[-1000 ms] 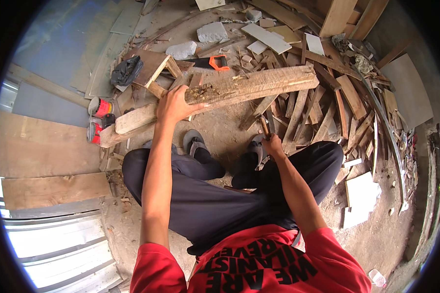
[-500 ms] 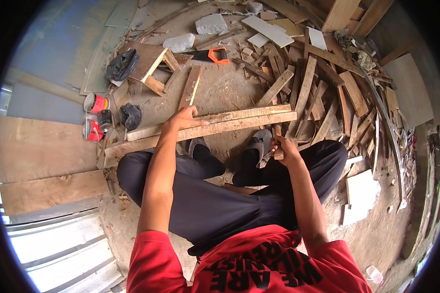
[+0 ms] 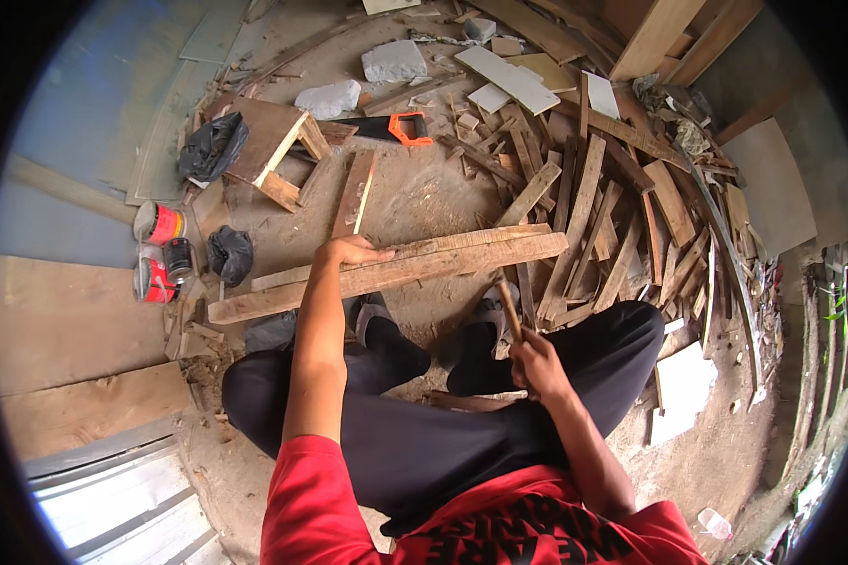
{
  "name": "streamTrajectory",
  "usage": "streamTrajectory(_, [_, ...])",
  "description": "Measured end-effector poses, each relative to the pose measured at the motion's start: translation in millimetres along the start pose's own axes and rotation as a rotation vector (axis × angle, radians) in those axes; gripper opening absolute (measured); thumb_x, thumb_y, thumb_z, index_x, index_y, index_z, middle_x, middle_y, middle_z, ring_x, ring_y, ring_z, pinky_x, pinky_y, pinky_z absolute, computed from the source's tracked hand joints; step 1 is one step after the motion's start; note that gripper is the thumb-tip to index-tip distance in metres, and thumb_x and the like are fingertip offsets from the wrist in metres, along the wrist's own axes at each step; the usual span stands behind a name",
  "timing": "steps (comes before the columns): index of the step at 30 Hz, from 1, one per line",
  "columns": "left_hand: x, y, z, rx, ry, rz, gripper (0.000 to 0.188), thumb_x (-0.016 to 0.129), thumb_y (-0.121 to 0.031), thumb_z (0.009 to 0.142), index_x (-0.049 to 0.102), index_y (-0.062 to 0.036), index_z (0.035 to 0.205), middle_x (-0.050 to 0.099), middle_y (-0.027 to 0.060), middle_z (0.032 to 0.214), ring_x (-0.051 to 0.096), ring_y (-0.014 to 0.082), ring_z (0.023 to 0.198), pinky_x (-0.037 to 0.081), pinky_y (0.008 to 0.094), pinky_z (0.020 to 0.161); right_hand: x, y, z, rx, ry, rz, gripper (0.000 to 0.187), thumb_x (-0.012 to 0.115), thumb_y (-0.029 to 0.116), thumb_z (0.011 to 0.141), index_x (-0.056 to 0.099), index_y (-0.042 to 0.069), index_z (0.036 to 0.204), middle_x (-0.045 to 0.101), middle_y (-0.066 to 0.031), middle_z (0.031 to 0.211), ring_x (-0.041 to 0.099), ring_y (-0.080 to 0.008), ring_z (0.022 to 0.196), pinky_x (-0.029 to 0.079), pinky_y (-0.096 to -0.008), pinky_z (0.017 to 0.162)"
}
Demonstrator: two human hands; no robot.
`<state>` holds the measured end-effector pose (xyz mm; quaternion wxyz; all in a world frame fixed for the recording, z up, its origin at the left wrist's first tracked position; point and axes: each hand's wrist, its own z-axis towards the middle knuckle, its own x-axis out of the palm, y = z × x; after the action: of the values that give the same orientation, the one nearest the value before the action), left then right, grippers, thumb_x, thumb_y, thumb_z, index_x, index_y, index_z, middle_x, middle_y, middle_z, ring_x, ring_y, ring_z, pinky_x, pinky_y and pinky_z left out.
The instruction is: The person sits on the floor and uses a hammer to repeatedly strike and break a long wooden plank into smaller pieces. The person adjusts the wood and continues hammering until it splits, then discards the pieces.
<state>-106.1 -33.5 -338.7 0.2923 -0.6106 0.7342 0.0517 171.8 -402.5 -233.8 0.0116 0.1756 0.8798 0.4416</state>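
Across my lap area, above my feet, a long rough wooden plank [image 3: 443,263] lies slantwise, its right end higher in the picture. Behind it and against it runs a second wooden strip [image 3: 481,237]. My left hand [image 3: 353,250] is closed over the left half of the pair, fingers across the top. Below their right end, my right hand [image 3: 537,365] is closed around a slim wooden handle [image 3: 511,311] pointing up towards the planks. The handle's far end is small and dark, and I cannot make out its kind. It appears apart from the planks.
A wooden board [image 3: 354,193] lies beyond my left hand. Farther off are a small wooden stool [image 3: 264,151], an orange-handled saw [image 3: 407,129] and pale stone blocks [image 3: 394,61]. Red cans [image 3: 156,280] and a black bag [image 3: 230,255] stand left; a scrap-wood pile [image 3: 594,207] spreads right.
My right hand has moved down and slightly left, and the handle now tilts with its end up by the planks. The planks sit a little lower in view, still under my left hand.
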Motion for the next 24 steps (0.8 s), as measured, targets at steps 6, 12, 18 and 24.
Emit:
streamTrajectory(6, [8, 34, 59, 0.052, -0.241, -0.068, 0.096, 0.067, -0.084, 0.065, 0.071, -0.0021, 0.114, 0.065, 0.0178, 0.128, 0.061, 0.0331, 0.12, 0.047, 0.0409, 0.102, 27, -5, 8, 0.119, 0.01, -0.13, 0.025, 0.058, 0.013, 0.096, 0.057, 0.0, 0.117, 0.049, 0.0003, 0.065, 0.049, -0.0078, 0.051, 0.036, -0.0253, 0.042])
streamTrajectory(12, [52, 28, 47, 0.095, -0.801, 0.035, 0.094, 0.062, -0.082, 0.071, 0.064, -0.0025, 0.121, 0.066, 0.02, 0.121, 0.061, 0.0348, 0.115, 0.039, 0.0493, 0.107, 42, -3, 24, 0.136, -0.061, -0.228, 0.036, 0.061, 0.01, 0.094, 0.054, -0.003, 0.126, 0.053, -0.0018, 0.071, 0.054, -0.0087, 0.055, 0.042, -0.0256, 0.045])
streamTrajectory(18, [100, 12, 17, 0.105, -0.94, 0.239, 0.109, 0.058, -0.08, 0.076, 0.034, -0.0049, 0.151, 0.037, 0.0205, 0.153, 0.037, 0.035, 0.141, 0.007, 0.0568, 0.123, 45, -16, 30, 0.03, -0.01, -0.228, 0.048, 0.064, 0.01, 0.093, 0.048, -0.005, 0.136, 0.059, -0.0065, 0.083, 0.059, -0.0113, 0.06, 0.049, -0.0262, 0.048])
streamTrajectory(24, [124, 20, 39, 0.206, -1.064, 0.325, 0.103, 0.064, -0.073, 0.076, 0.037, -0.0064, 0.15, 0.043, 0.0148, 0.151, 0.039, 0.0312, 0.141, 0.013, 0.0568, 0.122, 40, -18, 23, 0.198, 0.082, -0.217, 0.053, 0.064, 0.009, 0.093, 0.043, -0.004, 0.14, 0.059, -0.0057, 0.081, 0.058, -0.0115, 0.06, 0.048, -0.0275, 0.048])
